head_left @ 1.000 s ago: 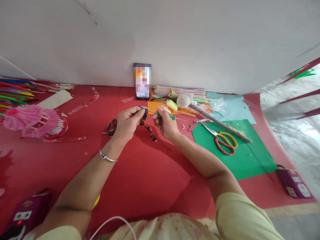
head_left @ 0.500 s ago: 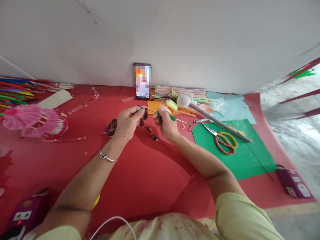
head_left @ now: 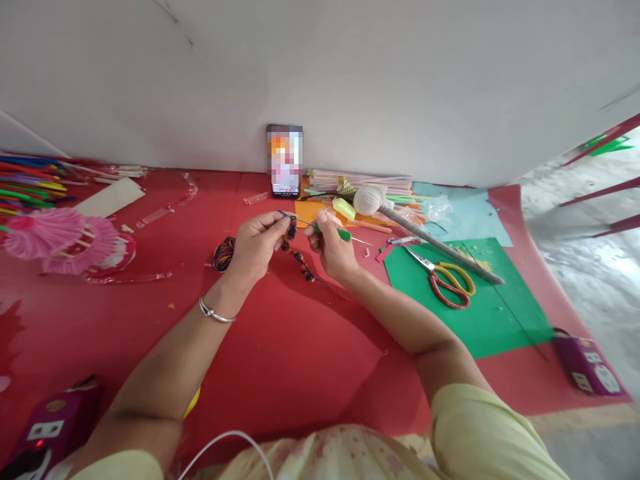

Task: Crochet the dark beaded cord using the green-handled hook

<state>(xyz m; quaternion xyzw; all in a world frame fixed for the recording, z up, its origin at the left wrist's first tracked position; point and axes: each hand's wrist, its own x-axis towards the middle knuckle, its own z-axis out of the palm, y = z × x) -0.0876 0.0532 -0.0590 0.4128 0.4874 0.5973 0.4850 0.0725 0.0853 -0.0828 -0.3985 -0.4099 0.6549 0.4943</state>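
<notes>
Green-handled hook (head_left: 336, 231) pinched in our right hand (head_left: 334, 252), we grip the dark multicoloured cord (head_left: 296, 253) with our left hand (head_left: 256, 245).

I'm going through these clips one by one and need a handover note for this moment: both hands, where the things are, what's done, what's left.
Left hand: pinches the top of a dark multicoloured beaded strand, which hangs down to the red mat.
Right hand: grips a thin green-handled metal needle tool, its tip aimed at the strand's top.
Nearby: coil of multicoloured wire left of the left hand; red-and-yellow-handled scissors on the green paper sheet.
Done: part of the strand is made.
Left: cannot tell how much more.
</notes>
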